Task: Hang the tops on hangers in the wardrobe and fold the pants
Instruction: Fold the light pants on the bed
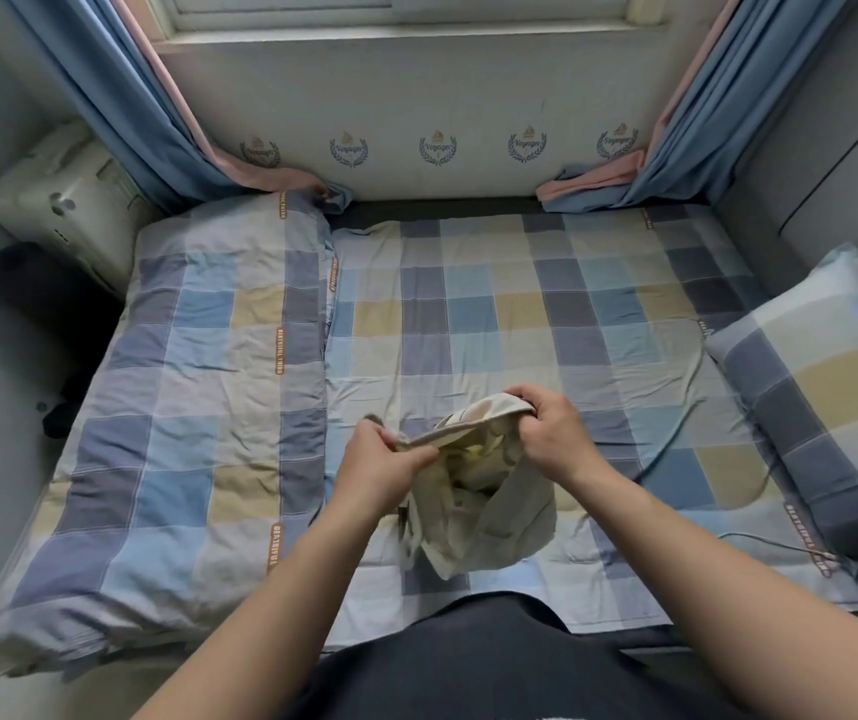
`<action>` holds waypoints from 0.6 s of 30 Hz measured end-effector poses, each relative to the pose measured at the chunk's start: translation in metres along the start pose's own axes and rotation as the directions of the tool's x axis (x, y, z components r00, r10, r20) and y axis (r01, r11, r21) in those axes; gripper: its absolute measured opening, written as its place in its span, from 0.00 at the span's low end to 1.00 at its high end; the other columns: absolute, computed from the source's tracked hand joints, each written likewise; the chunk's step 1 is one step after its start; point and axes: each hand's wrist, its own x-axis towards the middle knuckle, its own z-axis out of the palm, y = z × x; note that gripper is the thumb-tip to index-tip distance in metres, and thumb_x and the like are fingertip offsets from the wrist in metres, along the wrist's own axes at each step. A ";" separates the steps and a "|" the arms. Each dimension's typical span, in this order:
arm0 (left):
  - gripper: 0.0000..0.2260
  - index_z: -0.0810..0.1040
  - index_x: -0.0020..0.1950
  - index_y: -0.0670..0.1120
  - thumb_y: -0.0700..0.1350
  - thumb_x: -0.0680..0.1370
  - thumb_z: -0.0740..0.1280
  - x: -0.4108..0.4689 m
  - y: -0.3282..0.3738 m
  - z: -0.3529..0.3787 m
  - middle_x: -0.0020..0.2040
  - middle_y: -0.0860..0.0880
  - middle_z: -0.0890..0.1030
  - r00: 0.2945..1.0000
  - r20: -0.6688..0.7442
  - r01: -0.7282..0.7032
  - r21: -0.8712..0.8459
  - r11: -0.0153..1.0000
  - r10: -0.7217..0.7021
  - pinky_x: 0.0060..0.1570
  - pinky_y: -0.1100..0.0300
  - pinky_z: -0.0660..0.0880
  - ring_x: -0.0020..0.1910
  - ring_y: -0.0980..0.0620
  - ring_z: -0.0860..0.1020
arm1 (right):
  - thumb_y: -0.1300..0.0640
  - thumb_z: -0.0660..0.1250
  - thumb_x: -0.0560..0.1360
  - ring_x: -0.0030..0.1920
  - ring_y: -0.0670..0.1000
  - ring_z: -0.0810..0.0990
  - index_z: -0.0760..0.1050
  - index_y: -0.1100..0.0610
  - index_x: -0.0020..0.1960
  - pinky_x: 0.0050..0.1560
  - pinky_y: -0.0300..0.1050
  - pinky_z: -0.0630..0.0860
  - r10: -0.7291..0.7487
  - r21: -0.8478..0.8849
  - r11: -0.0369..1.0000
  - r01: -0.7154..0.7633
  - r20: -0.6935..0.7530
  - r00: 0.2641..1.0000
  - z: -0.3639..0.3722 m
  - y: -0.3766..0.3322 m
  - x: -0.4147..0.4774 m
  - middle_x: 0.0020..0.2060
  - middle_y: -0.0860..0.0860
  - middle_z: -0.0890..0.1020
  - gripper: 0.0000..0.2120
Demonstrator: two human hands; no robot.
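while the fingers of the left hand [385,467] pinch one end of a banded edge and the fingers of the right hand [554,433] curl over the other end, both grips are closed on a cream garment [494,517] and the edge runs taut between them. the thumbs sit on the near side of the cloth, the fingertips tucked behind it. the rest of the garment hangs in a loose bunch below the hands, over the near part of the checked bed sheet [468,314], and its lowest fold seems to touch the sheet.

it looks thin and soft, cream outside with pale yellowish print in the folds. whether it is a top or pants cannot be told from this bunch, though the held band reads like a waistband or hem.

to do this step well, i would shake it out by that edge until its shape is plain, then lay it flat on the open sheet between the folded duvet [198,356] and the pillow [821,387], smoothing creases first. a thin cable [668,452] lies on the sheet to the right; keep the cloth off it.
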 end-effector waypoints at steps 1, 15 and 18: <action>0.25 0.69 0.50 0.50 0.60 0.67 0.79 -0.002 0.000 0.004 0.51 0.50 0.74 0.997 -0.030 -0.069 0.156 0.985 0.074 0.47 0.53 0.73 0.50 0.49 0.74 | 0.69 0.60 0.75 0.48 0.53 0.80 0.82 0.55 0.52 0.50 0.46 0.76 -0.018 0.008 1.000 0.018 0.007 1.000 -0.002 -0.005 0.001 0.45 0.49 0.84 0.16; 0.20 0.74 0.64 0.55 0.43 0.73 0.64 0.018 0.001 0.035 0.54 0.47 0.74 0.874 0.109 -0.482 0.322 0.815 0.474 0.49 0.49 0.77 0.51 0.44 0.76 | 0.61 0.70 0.76 0.42 0.50 0.82 0.85 0.54 0.49 0.43 0.46 0.78 -0.184 -0.027 0.982 0.188 0.105 0.977 -0.009 -0.022 0.003 0.40 0.48 0.85 0.06; 0.12 0.76 0.59 0.53 0.44 0.75 0.65 0.021 -0.002 0.045 0.50 0.48 0.74 0.859 0.147 -0.509 0.356 0.784 0.491 0.47 0.49 0.77 0.49 0.43 0.77 | 0.61 0.70 0.76 0.40 0.49 0.81 0.85 0.54 0.47 0.41 0.44 0.77 -0.179 -0.014 0.983 0.182 0.117 0.977 -0.007 -0.021 0.005 0.39 0.47 0.84 0.06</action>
